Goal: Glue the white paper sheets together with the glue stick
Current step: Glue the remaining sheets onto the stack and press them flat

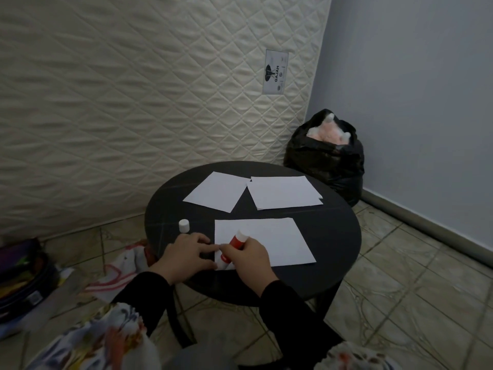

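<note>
Dim, flat, cool indoor light with no clear source, no glare and only faint shadows. Soft focus throughout, blurrier toward the lower corners. Wide-angle bending of straight lines near the edges.

the right hand [249,259] covers the lower half of the glue stick [236,243], the near corner of the sheet [266,240] lies hidden beneath both hands, and the mattress label [276,72] prints too small to read.
</note>
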